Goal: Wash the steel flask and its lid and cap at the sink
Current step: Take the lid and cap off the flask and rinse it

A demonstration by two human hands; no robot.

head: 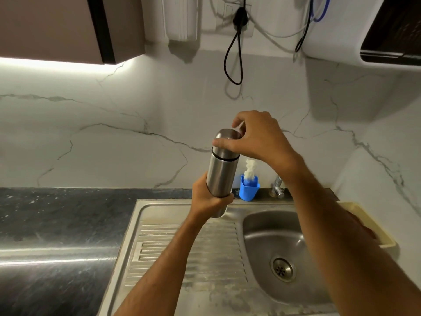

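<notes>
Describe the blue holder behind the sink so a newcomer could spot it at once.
Start at the steel sink and follow its back rim to the marble wall. Left of the tap stands a small blue plastic holder, the only bright blue item on the counter, with a white scrubber sticking up from it.

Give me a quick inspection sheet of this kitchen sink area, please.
Surface: dark speckled stone counter beside a stainless steel sink with ribbed drainboard.
Job's things: cylindrical steel flask held upright above the drainboard, its rounded steel cap on.
Clutter: blue plastic holder with a white scrubber; cream tray at the sink's right.
Hands: left hand grips the flask's base; right hand grips the cap.
Cables: black cord looping down the wall.
Surroundings: white marble-pattern wall, small tap.
</notes>
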